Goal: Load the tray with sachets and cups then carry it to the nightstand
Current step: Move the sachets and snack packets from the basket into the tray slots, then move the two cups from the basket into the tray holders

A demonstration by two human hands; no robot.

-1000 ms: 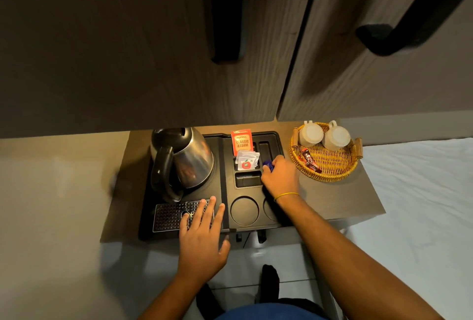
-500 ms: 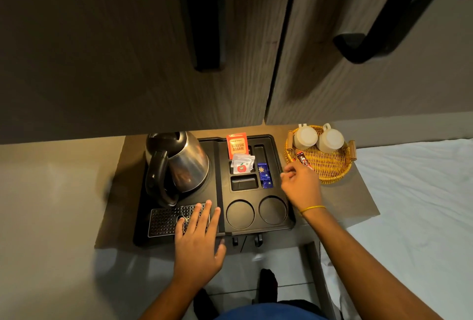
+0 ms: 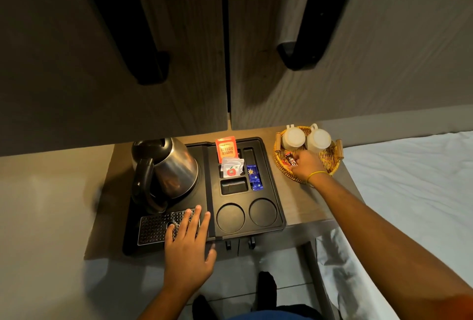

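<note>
Since half a second ago the right hand moved from the black plastic tray into the round wicker basket, fingers pinching a red sachet near two white cups. Left hand lies spread flat on the perforated metal grille.

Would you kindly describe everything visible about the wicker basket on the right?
The wicker basket is round, shallow and woven from golden-yellow strands, with a small wooden handle on its right rim. It sits flat on the brown tabletop, right of the black tray and apart from it. Two white cups stand upside down at its back. The right hand reaches inside, at a red-brown sachet near the left rim.
</note>
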